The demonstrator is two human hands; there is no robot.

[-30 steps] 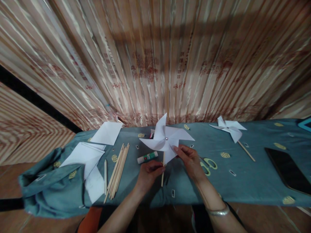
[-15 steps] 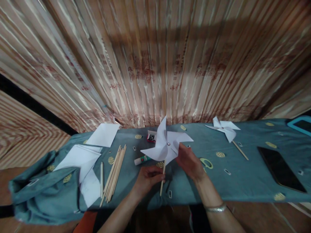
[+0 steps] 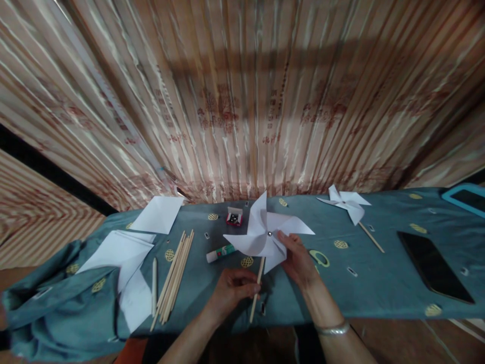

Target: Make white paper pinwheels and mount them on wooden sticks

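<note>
A white paper pinwheel (image 3: 259,241) with a round pin head at its centre is held up above the table. My left hand (image 3: 232,289) is closed, pinching its wooden stick (image 3: 254,309) between thumb and fingers below the blades. At the pinwheel's right side, my right hand (image 3: 300,260) grips a blade, its thumb beside the pin and its other fingers partly hidden behind the paper. Behind the blades lie a green and white glue stick (image 3: 216,254), partly covered, and a small open red box (image 3: 234,217) of pins.
Several wooden sticks (image 3: 176,278) and a pale pencil-like rod (image 3: 154,285) lie to the left, near white paper sheets (image 3: 117,253). Rightward are yellow-green scissors handles (image 3: 321,258), another pinwheel (image 3: 346,203), a black phone (image 3: 434,265) and a blue-framed device (image 3: 464,194). A striped curtain (image 3: 242,101) hangs behind.
The pinwheel has moved slightly right and lower in view. My right thumb has come to the front, close to the pin. My left hand still pinches the stick.
</note>
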